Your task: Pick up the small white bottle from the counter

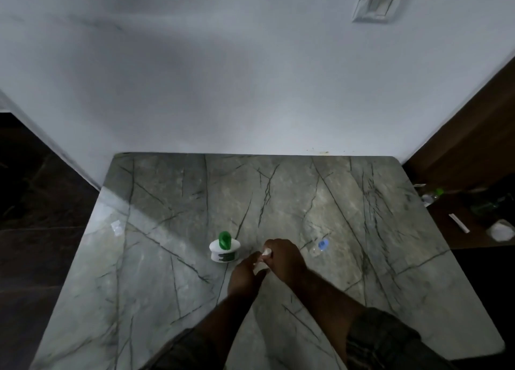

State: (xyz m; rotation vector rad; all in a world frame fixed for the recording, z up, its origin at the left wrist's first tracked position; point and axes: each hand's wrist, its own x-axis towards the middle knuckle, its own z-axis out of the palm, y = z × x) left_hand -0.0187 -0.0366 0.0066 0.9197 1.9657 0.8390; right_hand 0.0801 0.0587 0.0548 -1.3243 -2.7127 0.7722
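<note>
White small object (263, 258), likely a little bottle or tube, sits pinched between both my hands above the near middle of the marble table (167, 300); I can only see slivers of it, one pale bit near the top at my fingertips and another lower down, so its exact shape stays unclear to me; judging by those two slivers, its long axis runs roughly up and away from me, tilted slightly to the right; my left hand (245, 276) curls around its lower end from the left, and my right hand (284, 259) wraps over its upper end from the right, fingers bent tightly at the top; both hands touch it and touch each other, so neither is nearer than the other; the right covers the far end, and I judge any twist or pull there falls to it; just beside my left hand, to the left, stands a white bottle with a green cap (224, 248), upright and apart from my fingers; to the right, near my right hand, lies a small blue cap (323, 244) on what looks like a clear bottle.
</note>
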